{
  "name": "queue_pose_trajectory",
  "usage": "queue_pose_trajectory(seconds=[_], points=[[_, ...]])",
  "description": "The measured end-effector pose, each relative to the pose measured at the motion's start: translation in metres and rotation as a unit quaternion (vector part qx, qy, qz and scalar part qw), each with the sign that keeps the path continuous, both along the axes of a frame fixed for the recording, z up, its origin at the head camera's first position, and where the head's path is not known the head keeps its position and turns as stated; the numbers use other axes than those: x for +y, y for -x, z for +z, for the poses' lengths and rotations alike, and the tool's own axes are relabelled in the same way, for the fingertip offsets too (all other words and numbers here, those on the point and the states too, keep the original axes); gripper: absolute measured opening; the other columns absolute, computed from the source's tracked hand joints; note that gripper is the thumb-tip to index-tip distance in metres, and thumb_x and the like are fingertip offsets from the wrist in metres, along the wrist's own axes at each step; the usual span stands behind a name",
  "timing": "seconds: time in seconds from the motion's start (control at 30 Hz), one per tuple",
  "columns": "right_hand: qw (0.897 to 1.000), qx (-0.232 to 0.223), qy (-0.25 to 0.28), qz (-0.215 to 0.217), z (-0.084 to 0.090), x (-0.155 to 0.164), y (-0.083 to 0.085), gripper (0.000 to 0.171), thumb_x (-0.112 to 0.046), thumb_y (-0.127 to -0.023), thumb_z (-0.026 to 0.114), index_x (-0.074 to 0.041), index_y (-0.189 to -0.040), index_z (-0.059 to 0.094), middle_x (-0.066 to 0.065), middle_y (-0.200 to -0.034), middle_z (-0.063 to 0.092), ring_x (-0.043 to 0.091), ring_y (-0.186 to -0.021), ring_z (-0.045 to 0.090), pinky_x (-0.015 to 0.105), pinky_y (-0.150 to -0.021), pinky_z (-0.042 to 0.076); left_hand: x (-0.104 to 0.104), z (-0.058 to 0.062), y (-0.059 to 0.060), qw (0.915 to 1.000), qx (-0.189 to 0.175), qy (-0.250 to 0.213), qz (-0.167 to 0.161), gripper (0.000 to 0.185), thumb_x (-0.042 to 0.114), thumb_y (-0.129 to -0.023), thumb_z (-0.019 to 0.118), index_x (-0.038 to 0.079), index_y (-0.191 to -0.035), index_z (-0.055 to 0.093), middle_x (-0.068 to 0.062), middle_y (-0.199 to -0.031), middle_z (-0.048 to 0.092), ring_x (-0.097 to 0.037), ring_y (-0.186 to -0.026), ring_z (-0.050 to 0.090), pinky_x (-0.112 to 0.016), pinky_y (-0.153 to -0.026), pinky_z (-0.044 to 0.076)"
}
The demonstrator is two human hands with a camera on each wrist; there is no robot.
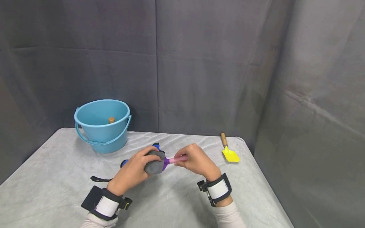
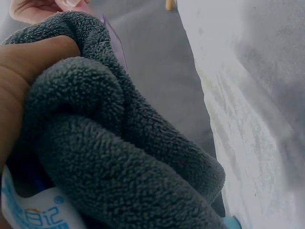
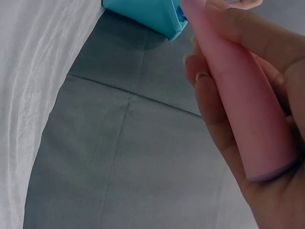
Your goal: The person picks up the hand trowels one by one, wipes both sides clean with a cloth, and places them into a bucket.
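In the head view my left hand [image 1: 132, 171] holds a bunched grey towel [image 1: 154, 164] against the purple head [image 1: 166, 162] of a small pink-handled tool. My right hand [image 1: 196, 160] grips its smooth pink handle [image 3: 240, 100], fingers curled round it in the right wrist view. The towel [image 2: 119, 152] covers much of the purple part, so the tool's exact kind is hidden. Blue-and-black pieces [image 1: 156, 146] show behind the towel and my left hand. In the left wrist view a white thing with blue lettering [image 2: 45, 210] shows below the towel.
A light-blue bucket [image 1: 109, 141] stands at the back left, with a wooden handle end [image 1: 111, 120] showing inside. A yellow trowel [image 1: 231, 155] lies at the back right. A black strap [image 1: 99, 179] lies on the white-covered table [image 1: 51, 177]. Grey curtains enclose the back and sides.
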State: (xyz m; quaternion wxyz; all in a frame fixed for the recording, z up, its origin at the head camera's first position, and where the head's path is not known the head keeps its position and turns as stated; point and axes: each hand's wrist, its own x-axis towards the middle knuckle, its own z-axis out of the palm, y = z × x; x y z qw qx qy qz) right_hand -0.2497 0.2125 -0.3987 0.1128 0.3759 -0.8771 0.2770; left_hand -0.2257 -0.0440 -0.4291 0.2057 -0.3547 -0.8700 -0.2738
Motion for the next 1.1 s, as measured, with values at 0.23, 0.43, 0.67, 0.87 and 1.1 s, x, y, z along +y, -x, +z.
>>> queue_pose_trajectory(seconds=[0.23, 0.43, 0.67, 0.87, 1.1], points=[[1.000, -0.007, 0.006, -0.002, 0.004, 0.004, -0.001, 0.012, -0.011, -0.080, 0.088, -0.009, -0.090, 0.082, -0.004, -0.080, 0.076, 0.001, -0.069, 0.066, 0.020, -0.067, 0.056, -0.006, 0.002, 0.001, 0.9999, -0.005, 0.000, 0.012, 0.052, -0.014, -0.063, 0.081, 0.014, -0.106, 0.076, -0.005, -0.132, 0.060, -0.023, -0.112, 0.064, -0.040, -0.087, 0.057], [1.000, -0.008, 0.008, -0.010, 0.006, 0.009, 0.000, 0.011, -0.013, -0.079, 0.088, -0.011, -0.089, 0.082, -0.006, -0.078, 0.075, -0.001, -0.067, 0.064, 0.020, -0.064, 0.055, -0.012, 0.000, 0.004, 0.9997, -0.015, -0.019, 0.005, 0.056, -0.017, -0.061, 0.080, 0.015, -0.107, 0.075, -0.005, -0.132, 0.059, -0.027, -0.114, 0.063, -0.042, -0.085, 0.057], [0.999, -0.012, 0.026, -0.015, 0.007, 0.016, 0.000, 0.012, -0.009, -0.079, 0.088, -0.009, -0.089, 0.082, -0.004, -0.078, 0.074, 0.002, -0.065, 0.063, 0.021, -0.063, 0.055, -0.026, -0.001, 0.012, 0.9988, -0.015, -0.047, -0.003, 0.047, -0.006, -0.065, 0.091, 0.014, -0.105, 0.075, -0.007, -0.129, 0.060, -0.033, -0.119, 0.061, -0.047, -0.089, 0.057], [0.996, -0.038, 0.074, -0.026, 0.011, 0.027, -0.001, 0.016, -0.011, -0.080, 0.087, -0.009, -0.095, 0.082, -0.003, -0.083, 0.076, 0.003, -0.069, 0.066, 0.023, -0.065, 0.057, -0.037, -0.001, 0.016, 0.9932, 0.016, -0.115, -0.001, 0.043, -0.008, -0.069, 0.087, 0.014, -0.104, 0.075, -0.009, -0.129, 0.061, -0.035, -0.119, 0.060, -0.052, -0.093, 0.055], [0.985, -0.012, 0.162, -0.054, 0.017, 0.039, -0.001, 0.015, -0.011, -0.083, 0.085, -0.009, -0.097, 0.081, -0.002, -0.088, 0.077, 0.007, -0.078, 0.072, 0.025, -0.072, 0.060, -0.032, -0.007, 0.021, 0.9684, 0.064, -0.237, 0.041, 0.048, -0.013, -0.070, 0.084, 0.013, -0.109, 0.076, -0.010, -0.131, 0.061, -0.033, -0.124, 0.058, -0.025, -0.105, 0.045]])
